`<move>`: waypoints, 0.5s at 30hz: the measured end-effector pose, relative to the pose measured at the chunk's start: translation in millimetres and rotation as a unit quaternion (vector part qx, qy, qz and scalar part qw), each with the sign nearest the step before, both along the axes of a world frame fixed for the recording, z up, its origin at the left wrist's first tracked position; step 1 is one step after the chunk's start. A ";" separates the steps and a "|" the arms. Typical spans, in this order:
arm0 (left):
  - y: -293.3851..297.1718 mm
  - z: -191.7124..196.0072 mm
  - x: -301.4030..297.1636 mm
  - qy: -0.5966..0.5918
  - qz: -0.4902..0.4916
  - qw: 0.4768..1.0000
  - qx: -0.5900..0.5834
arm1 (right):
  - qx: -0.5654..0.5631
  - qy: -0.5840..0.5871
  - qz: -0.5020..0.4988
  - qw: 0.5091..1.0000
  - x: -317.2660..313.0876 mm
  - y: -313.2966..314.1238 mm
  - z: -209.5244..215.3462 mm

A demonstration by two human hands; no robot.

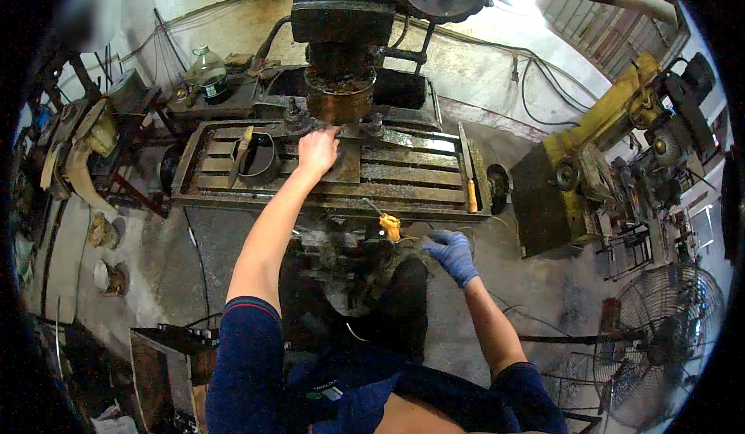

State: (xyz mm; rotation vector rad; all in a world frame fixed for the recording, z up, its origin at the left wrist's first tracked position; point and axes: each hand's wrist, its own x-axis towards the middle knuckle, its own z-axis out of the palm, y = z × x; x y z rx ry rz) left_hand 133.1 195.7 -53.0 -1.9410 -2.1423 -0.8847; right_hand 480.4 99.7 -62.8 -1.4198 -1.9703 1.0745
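Observation:
My bare left hand [318, 152] reaches over the slotted machine table [403, 176], just below the milling machine's spindle head [341, 92]. Its fingers are closed by a dark metal part under the spindle; what they grip is hidden. In a blue glove, my right hand [452, 255] is in front of the table's near edge, fingers curled together. At its fingertips there is something dark that I cannot make out. Left of that glove, a yellow switch box with a lever [390, 227] sits at the machine's front. A long flat metal bar [419, 142] lies across the table's right part.
A dark pot [261, 162] with a wooden-handled brush [242, 151] stands on the table's left. A wooden-handled tool [472, 193] lies along its right edge. A large fan [660, 341] stands at right, below a yellow-green machine [555, 193]. A plastic bottle [209, 71] stands back left.

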 end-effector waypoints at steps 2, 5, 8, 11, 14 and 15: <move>1.1 4.6 4.2 -0.002 0.046 0.998 -0.031 | -0.005 -0.002 -0.047 0.999 8.6 7.9 13.2; 4.1 8.7 3.1 -0.008 0.063 0.996 -0.057 | 0.104 0.031 -0.059 0.992 7.5 20.8 77.9; 15.6 8.5 -2.5 -0.052 0.064 0.992 -0.100 | 0.334 0.111 -0.038 0.935 16.7 58.3 164.6; 6.9 13.4 -15.2 -0.096 0.064 0.987 -0.114 | 0.488 0.095 -0.150 0.855 14.0 88.2 285.0; 7.1 14.6 -18.5 -0.115 0.064 0.985 -0.108 | 0.460 0.440 0.271 0.722 8.1 92.7 384.3; 12.2 14.2 -14.9 -0.121 0.061 0.984 -0.119 | 0.423 0.483 0.224 0.733 -2.6 69.3 407.0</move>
